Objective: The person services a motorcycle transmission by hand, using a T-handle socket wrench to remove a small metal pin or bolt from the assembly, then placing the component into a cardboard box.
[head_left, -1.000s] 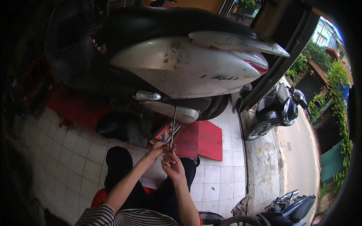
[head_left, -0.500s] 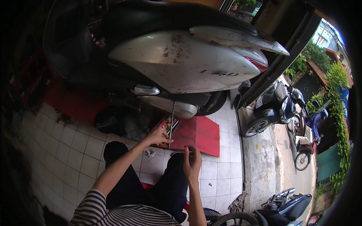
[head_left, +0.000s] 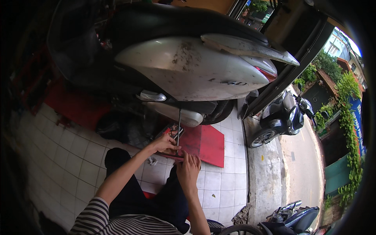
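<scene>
Outside, a dark scooter (head_left: 276, 123), green vines (head_left: 347, 129) and a teal panel (head_left: 336, 176).

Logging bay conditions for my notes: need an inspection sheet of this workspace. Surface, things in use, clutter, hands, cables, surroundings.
Surface: white floor tiles; red platform below the silver scooter.
Things: silver scooter, dark marks on its side panel; thin metal rod between its lower cover and the hands, upper-end contact unclear.
Clutter: small items by the left hand; pale crumpled scrap on the tiles; crumpled cloth near the lower edge.
Hands: left hand, fingers at the rod; right hand, fingers bent near its lower end. Grips unclear.
Cables: nothing seen.
Surroundings: parked dark scooter, road, greenery.
</scene>
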A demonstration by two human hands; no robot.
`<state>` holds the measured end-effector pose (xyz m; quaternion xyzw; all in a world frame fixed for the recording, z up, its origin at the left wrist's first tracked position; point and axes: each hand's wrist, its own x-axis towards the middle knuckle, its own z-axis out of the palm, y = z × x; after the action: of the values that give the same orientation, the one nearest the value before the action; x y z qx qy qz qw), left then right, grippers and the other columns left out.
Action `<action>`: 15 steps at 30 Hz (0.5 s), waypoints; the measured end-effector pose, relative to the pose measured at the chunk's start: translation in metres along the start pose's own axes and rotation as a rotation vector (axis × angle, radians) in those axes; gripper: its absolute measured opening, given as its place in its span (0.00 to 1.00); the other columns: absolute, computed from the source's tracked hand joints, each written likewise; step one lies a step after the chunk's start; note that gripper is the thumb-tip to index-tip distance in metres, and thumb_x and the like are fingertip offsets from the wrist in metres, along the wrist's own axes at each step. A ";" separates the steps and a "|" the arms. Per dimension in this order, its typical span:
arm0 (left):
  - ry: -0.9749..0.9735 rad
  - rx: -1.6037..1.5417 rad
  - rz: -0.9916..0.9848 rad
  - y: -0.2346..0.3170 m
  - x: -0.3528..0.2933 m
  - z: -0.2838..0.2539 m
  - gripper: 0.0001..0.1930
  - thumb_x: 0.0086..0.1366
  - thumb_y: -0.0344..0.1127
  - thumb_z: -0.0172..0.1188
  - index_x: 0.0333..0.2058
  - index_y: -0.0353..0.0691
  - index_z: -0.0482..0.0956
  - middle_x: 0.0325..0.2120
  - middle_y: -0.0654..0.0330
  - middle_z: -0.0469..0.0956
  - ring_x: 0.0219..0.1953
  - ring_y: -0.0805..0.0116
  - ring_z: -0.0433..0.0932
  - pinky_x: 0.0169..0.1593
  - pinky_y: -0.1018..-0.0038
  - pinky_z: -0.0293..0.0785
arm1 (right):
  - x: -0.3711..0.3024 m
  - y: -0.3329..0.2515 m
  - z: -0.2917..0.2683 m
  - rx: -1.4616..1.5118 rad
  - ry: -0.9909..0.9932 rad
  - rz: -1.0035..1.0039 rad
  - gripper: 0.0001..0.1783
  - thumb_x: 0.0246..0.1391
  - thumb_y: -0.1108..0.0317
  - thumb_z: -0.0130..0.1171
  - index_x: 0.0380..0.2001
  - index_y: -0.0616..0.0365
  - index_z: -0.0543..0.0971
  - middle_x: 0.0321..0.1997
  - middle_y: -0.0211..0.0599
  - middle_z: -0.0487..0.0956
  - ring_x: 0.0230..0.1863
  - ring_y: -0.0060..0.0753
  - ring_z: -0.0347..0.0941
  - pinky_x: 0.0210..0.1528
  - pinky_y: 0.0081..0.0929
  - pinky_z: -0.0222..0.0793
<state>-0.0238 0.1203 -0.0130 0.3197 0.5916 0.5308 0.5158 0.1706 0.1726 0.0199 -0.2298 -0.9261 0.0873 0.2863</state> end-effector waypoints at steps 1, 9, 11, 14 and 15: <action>0.016 0.038 -0.014 -0.008 0.002 -0.005 0.17 0.57 0.42 0.74 0.32 0.32 0.84 0.25 0.62 0.83 0.28 0.76 0.83 0.32 0.82 0.78 | -0.001 0.007 0.011 0.031 -0.038 -0.008 0.14 0.53 0.61 0.65 0.41 0.57 0.80 0.36 0.37 0.83 0.46 0.40 0.77 0.64 0.43 0.57; -0.018 -0.026 -0.044 -0.027 0.009 -0.014 0.16 0.59 0.41 0.72 0.36 0.32 0.84 0.28 0.62 0.83 0.29 0.78 0.82 0.33 0.83 0.77 | 0.002 0.029 0.016 0.168 -0.036 -0.138 0.06 0.53 0.70 0.62 0.36 0.54 0.83 0.33 0.33 0.84 0.38 0.32 0.80 0.65 0.42 0.58; -0.084 -0.048 -0.023 -0.028 0.008 -0.017 0.16 0.60 0.39 0.71 0.39 0.32 0.83 0.30 0.62 0.84 0.31 0.79 0.82 0.35 0.84 0.77 | 0.001 0.033 0.018 0.156 0.000 -0.153 0.06 0.53 0.71 0.61 0.35 0.54 0.83 0.34 0.33 0.84 0.38 0.32 0.81 0.65 0.42 0.58; -0.155 -0.044 0.113 -0.029 -0.001 -0.016 0.16 0.66 0.39 0.65 0.44 0.32 0.81 0.36 0.61 0.84 0.37 0.78 0.81 0.41 0.82 0.76 | -0.003 0.039 0.025 0.181 0.042 -0.135 0.06 0.53 0.72 0.61 0.35 0.55 0.83 0.34 0.33 0.84 0.39 0.31 0.81 0.65 0.41 0.58; -0.155 -0.205 0.101 -0.033 -0.004 -0.015 0.16 0.67 0.39 0.63 0.46 0.32 0.81 0.38 0.61 0.83 0.39 0.78 0.81 0.43 0.81 0.76 | -0.005 0.042 0.027 0.196 0.054 -0.122 0.06 0.53 0.72 0.61 0.35 0.55 0.83 0.35 0.33 0.85 0.39 0.31 0.81 0.65 0.41 0.58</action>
<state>-0.0309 0.1046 -0.0453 0.3349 0.4758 0.5874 0.5625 0.1742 0.2062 -0.0165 -0.1463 -0.9172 0.1536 0.3371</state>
